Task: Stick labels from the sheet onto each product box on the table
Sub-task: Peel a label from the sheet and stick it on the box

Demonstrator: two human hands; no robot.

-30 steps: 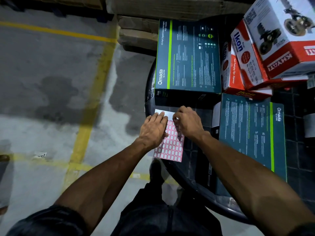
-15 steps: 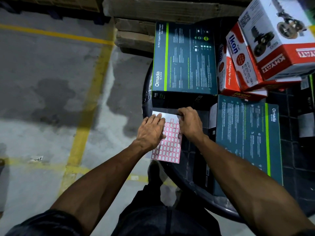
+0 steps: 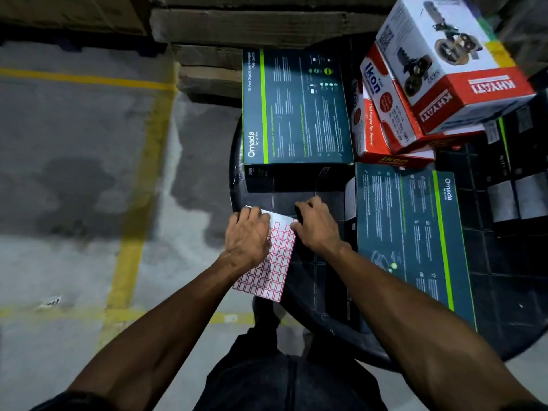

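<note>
Left hand (image 3: 247,237) flat on label sheet (image 3: 274,262); right hand (image 3: 315,225) fingers curled (seemingly pinching its edge).

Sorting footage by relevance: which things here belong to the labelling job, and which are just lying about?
Job: label sheet, left hand, right hand, two Omada boxes, Ikon boxes, Khyati box.

Lying about: cardboard cartons, yellow floor lines.

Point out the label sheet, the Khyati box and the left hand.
label sheet (image 3: 274,269): head view, red-bordered label grid.
Khyati box (image 3: 474,93): head view, red band.
left hand (image 3: 247,240): head view, back of hand.
</note>
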